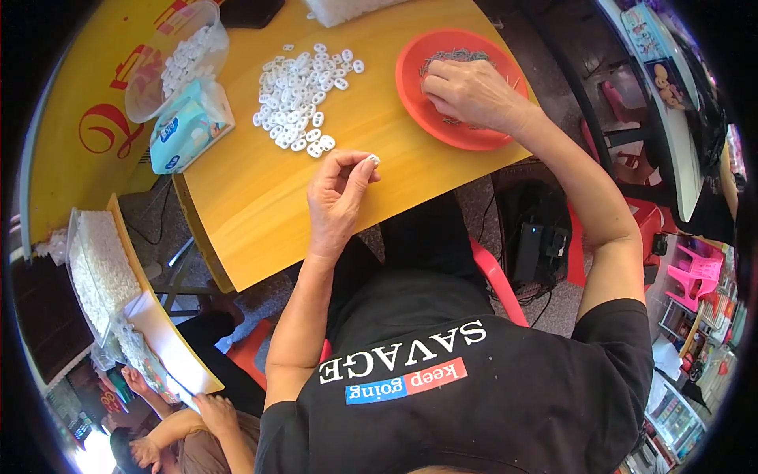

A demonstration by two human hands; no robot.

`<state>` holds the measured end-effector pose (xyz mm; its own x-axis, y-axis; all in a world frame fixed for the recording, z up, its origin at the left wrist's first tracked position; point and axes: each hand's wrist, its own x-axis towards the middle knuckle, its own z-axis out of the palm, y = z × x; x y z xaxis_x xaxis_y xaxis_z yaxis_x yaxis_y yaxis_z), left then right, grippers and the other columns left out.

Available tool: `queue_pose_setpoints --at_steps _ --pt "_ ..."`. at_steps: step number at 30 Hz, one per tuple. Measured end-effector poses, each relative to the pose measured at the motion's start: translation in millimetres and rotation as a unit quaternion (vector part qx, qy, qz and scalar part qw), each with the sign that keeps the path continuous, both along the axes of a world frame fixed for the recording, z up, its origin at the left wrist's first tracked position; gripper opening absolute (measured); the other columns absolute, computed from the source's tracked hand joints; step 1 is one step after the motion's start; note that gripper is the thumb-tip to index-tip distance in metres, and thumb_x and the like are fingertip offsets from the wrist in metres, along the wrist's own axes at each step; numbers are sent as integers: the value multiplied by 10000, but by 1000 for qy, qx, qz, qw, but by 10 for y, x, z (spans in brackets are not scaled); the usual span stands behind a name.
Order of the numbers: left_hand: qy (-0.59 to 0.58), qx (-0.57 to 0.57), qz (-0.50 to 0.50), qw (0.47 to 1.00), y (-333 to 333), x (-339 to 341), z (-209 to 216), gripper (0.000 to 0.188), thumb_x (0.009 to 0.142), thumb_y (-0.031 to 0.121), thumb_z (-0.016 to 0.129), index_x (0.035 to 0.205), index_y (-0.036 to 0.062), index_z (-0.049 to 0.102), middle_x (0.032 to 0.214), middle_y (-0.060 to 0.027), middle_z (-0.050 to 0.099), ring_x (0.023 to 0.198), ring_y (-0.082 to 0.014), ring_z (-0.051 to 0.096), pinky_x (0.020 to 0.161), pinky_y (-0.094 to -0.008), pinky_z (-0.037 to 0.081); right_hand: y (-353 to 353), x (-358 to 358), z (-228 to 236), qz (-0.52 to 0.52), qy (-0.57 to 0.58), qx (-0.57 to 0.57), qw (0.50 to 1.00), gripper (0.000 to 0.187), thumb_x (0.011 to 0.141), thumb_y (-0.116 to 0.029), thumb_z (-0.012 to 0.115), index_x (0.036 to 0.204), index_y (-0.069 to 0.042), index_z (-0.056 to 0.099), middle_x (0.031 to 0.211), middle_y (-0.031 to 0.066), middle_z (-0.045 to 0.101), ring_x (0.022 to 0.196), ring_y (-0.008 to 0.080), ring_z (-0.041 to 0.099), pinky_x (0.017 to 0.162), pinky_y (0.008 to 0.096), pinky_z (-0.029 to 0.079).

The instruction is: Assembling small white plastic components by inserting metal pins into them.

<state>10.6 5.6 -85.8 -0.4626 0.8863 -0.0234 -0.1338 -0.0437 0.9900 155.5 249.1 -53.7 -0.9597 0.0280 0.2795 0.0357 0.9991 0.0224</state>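
Observation:
My left hand is closed over the near part of the table, pinching a small white plastic piece between thumb and forefinger. Just beyond it lies a loose pile of white oval pieces, each with two dark-looking holes. My right hand reaches into a red plastic bowl at the right, its fingers curled down into thin grey metal bits. The fingertips are hidden, so whatever they pinch cannot be made out.
On the table's left stand a blue tissue pack and a clear tub of white pieces. A white bag lies at the far edge. Another person's hand works at a neighbouring table, lower left. A red chair surrounds me.

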Motion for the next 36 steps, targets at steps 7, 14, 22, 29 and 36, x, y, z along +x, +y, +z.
queue_pose_setpoints --at_steps 7,14,22,29,36 --pt "-12 18 13 1000 20 13 -22 88 945 62 621 993 -11 625 882 -23 627 775 -77 608 719 -213 490 162 182 -8 -47 13 -31 998 101 832 -108 652 882 -48 589 854 86 578 760 269 629 631 360 504" --pt "-2 13 -6 1000 0 -12 -55 117 957 71 605 1037 -14 612 937 -35 623 821 -111 609 776 -241 493 34 188 101 -65 22 -152 986 115 844 -89 656 938 -27 631 887 93 603 808 288 630 694 374 513" --pt "4 14 6 1000 21 12 -19 86 943 52 617 992 -20 621 889 -26 619 776 -82 604 725 -220 491 -107 96 -41 -85 29 -150 985 108 857 -146 656 908 -52 638 906 92 617 814 302 647 687 399 523" --pt "0 23 6 1000 22 18 -15 88 946 55 614 990 -22 620 895 -28 621 779 -85 606 726 -219 490 -112 63 -94 -92 11 -174 980 94 835 -107 660 887 -35 630 895 107 608 788 308 640 675 390 518" --pt "-23 9 13 1000 14 13 6 98 948 68 615 1000 -15 620 885 -34 635 775 -89 613 734 -225 497 -101 145 63 -178 47 -409 894 104 867 -84 631 947 -18 618 767 48 631 656 117 595 611 270 494"
